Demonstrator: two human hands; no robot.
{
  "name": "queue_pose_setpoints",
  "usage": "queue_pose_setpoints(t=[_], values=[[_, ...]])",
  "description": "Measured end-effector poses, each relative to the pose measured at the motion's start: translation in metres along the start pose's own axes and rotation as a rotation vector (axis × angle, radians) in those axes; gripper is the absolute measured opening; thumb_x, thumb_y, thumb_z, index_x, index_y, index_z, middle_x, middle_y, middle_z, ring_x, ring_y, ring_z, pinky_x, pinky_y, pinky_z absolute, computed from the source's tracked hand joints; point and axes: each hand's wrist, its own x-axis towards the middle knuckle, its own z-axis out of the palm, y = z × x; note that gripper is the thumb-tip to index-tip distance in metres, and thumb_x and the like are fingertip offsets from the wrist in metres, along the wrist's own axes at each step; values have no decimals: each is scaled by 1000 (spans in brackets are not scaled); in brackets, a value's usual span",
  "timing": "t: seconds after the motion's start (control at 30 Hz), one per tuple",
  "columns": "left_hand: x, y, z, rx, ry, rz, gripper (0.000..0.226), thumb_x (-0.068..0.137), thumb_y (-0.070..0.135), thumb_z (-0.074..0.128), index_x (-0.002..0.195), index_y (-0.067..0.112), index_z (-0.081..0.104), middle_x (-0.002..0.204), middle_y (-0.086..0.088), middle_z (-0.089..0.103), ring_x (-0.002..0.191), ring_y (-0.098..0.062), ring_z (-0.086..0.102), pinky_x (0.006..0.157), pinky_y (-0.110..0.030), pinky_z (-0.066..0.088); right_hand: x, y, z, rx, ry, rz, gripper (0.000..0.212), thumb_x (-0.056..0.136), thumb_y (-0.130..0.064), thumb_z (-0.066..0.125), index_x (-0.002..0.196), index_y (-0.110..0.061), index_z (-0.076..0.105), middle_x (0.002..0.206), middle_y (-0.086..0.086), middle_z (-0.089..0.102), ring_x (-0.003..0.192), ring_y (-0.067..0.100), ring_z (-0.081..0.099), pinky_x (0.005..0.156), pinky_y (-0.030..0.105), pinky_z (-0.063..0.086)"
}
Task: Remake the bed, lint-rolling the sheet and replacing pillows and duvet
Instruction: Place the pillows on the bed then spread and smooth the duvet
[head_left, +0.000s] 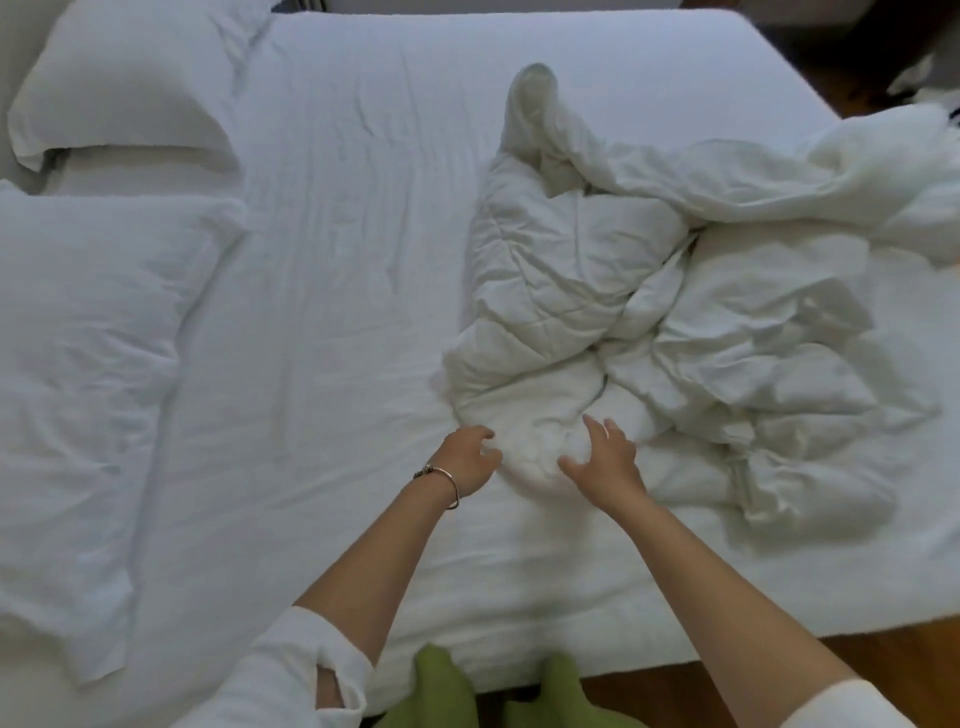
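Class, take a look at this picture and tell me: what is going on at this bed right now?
A person leans over the bed and reaches with both hands for the crumpled duvet. The left hand and the right hand flank its near bulge, fingers spread or loosely curled, with no firm grip visible yet. Two pillows already lie at the head end on the wrinkled sheet. The duvet is not yet spread.

Duvet (675, 322) cut off at rt edge; lower pillow (78, 364) cut off left.

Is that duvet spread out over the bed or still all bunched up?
Bunched up. The duvet lies crumpled in a heap on one side, leaving the sheet bare.
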Motion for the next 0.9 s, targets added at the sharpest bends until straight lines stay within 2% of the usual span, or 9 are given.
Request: queue_pose_setpoints(t=[0.07,0.13,0.2,0.33,0.43,0.57,0.7,0.8,0.9], values=[[22,39,18,62,8,48,50,97,29,51,144,15,40,148,-7,38,137,-23,33,111,-32,29,12,33,-35,-57,176,4,78,87,-41,66,152,-24,26,160,8,11,144,35,15,113,45,28],[43,76,30,108,40,126,56,95,30,53,147,19,35,150,-6,36,139,-23,30,113,-38,28,23,62,-72,-100,423,-2,80,79,-41,75,147,-23,36,152,14,22,135,42,25,108,52,34],[62,114,34,129,97,221,59,94,29,55,148,22,34,149,-3,37,138,-22,31,112,-36,29,36,86,-107,-129,583,32,85,72,-47,78,144,-29,37,144,13,19,128,41,26,100,56,37],[96,179,40,166,148,347,61,91,26,59,147,26,34,144,-4,41,133,-26,36,109,-36,32,72,120,-160,-159,394,147,78,71,-63,72,136,-47,32,147,8,8,132,38,16,105,53,32],[113,215,47,222,92,421,64,91,26,59,149,27,31,143,-5,41,132,-26,36,108,-35,33,100,134,-179,-20,163,157,60,78,-54,72,129,-35,48,142,13,21,126,39,28,106,41,32],[116,251,59,211,55,500,64,92,26,59,149,27,30,140,-6,44,130,-22,39,106,-31,34,101,134,-180,39,116,71,33,92,-34,63,123,-23,57,132,11,43,119,33,46,94,32,38],[116,261,73,250,9,544,66,92,30,60,150,28,28,143,-4,41,133,-21,38,108,-30,33,76,153,-170,226,53,39,44,87,-41,65,127,-25,58,122,5,54,103,18,57,88,26,43],[123,272,78,254,-5,610,65,93,30,58,150,30,27,147,-2,37,134,-19,36,109,-28,30,65,172,-170,271,58,2,58,84,-42,71,138,-36,49,130,-5,45,120,12,47,103,24,38],[130,298,87,226,26,649,63,93,30,58,149,31,30,147,-3,38,133,-22,37,108,-31,31,59,187,-188,315,199,25,69,87,-36,71,147,-36,37,140,1,37,131,17,38,109,26,30]])
